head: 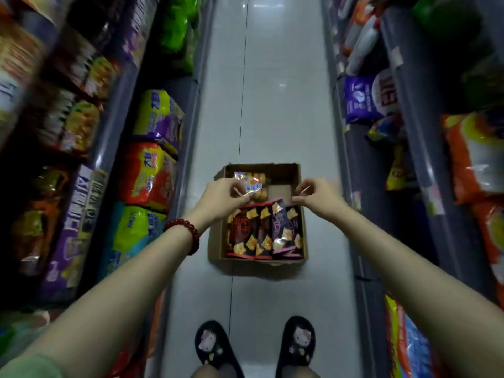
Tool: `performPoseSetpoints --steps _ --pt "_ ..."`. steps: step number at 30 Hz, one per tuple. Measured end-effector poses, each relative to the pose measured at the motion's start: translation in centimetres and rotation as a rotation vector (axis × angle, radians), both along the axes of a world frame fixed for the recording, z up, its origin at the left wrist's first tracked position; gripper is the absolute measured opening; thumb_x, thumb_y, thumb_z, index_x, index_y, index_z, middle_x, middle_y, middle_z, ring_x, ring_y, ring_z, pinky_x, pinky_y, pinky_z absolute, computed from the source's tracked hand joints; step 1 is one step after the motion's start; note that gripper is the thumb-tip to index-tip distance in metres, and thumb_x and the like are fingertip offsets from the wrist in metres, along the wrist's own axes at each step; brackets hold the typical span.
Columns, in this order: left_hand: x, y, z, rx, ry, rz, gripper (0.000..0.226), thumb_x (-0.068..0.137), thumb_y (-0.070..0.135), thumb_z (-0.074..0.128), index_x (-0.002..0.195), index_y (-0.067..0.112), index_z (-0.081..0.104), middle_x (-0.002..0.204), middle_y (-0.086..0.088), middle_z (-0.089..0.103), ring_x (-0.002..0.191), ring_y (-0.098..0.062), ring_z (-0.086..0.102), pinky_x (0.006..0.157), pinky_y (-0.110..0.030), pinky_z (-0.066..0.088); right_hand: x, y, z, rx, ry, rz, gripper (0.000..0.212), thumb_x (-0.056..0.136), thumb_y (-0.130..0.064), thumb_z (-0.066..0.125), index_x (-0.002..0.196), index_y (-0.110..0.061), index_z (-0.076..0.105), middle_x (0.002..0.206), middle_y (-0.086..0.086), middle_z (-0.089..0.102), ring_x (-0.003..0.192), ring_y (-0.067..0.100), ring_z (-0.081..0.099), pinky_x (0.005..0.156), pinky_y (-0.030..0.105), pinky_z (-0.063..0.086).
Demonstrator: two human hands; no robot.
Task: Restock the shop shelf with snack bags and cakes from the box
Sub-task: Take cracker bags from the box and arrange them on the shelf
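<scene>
A brown cardboard box [298,170] sits on the aisle floor ahead of my feet. At its far left lies a clear bag of small golden cakes [255,179]. Its near half holds several dark snack bags [261,233] printed with orange crackers, standing in a row. My left hand [222,193], with a red bead bracelet on the wrist, overlaps the cake bag's near left corner with curled fingers; whether it grips the bag is unclear. My right hand [317,193] hovers over the box's right wall, fingers loosely curled, nothing in it.
Shop shelves run along both sides of the narrow tiled aisle. The left shelf [188,148] carries bright noodle packs [152,170]. The right shelf [354,148] has blue and orange bags [360,100]. My two black slippers [298,342] stand just behind the box.
</scene>
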State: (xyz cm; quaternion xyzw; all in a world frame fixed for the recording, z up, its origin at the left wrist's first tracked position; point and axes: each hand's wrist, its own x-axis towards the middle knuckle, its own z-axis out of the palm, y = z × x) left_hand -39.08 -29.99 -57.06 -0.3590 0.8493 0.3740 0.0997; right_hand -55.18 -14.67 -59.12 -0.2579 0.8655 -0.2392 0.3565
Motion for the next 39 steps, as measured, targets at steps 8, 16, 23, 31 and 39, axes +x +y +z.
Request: performPoseSetpoints --steps 8,16,23,31,39 --pt "1.6 -0.8 -18.3 0.09 -0.077 0.092 0.025 0.087 0.029 0.065 0.107 0.014 0.064 0.105 -0.003 0.065 0.09 -0.012 0.057 0.064 -0.016 0.041 1.0 -0.3 -17.2 0.057 0.005 -0.008 0.021 0.08 -0.023 0.074 0.095 -0.011 0.067 0.089 0.004 0.067 0.083 0.018 0.063 0.06 0.023 0.047" --pt "0.8 -3.2 -31.3 0.107 -0.028 0.185 0.032 0.087 0.031 0.064 0.113 0.014 0.061 0.11 -0.007 0.065 0.097 -0.018 0.06 0.077 -0.029 0.051 -1.3 -2.3 -28.7 0.007 0.122 -0.038 0.038 0.08 -0.026 0.073 0.113 -0.01 0.063 0.104 0.006 0.067 0.095 0.02 0.062 0.084 0.032 0.052" --pt "-0.8 -4.3 -36.6 0.103 0.036 0.268 0.046 0.092 0.029 0.057 0.132 0.011 0.048 0.127 -0.008 0.059 0.105 -0.017 0.056 0.074 -0.022 0.041 -3.0 -3.5 -34.4 -0.136 0.218 -0.113 0.05 0.083 -0.028 0.07 0.127 -0.014 0.052 0.121 0.006 0.06 0.109 0.02 0.056 0.09 0.031 0.047" --pt "-0.2 -2.5 -38.8 0.168 0.065 0.316 0.047 0.096 0.033 0.047 0.139 0.013 0.038 0.129 -0.008 0.054 0.104 -0.017 0.057 0.076 -0.023 0.048 -3.1 -4.5 -36.7 -0.185 0.023 -0.135 0.065 0.085 -0.026 0.068 0.142 -0.021 0.037 0.131 0.01 0.055 0.115 0.021 0.055 0.096 0.032 0.043" --pt "-0.3 -1.9 -40.4 0.374 0.086 0.497 0.05 0.097 0.033 0.046 0.141 0.017 0.028 0.097 0.003 0.059 0.077 -0.008 0.059 0.055 -0.019 0.044 -2.8 -4.0 -37.0 -0.312 0.035 -0.281 0.052 0.083 -0.009 0.069 0.13 -0.021 0.051 0.112 0.001 0.06 0.095 0.011 0.058 0.082 0.024 0.051"
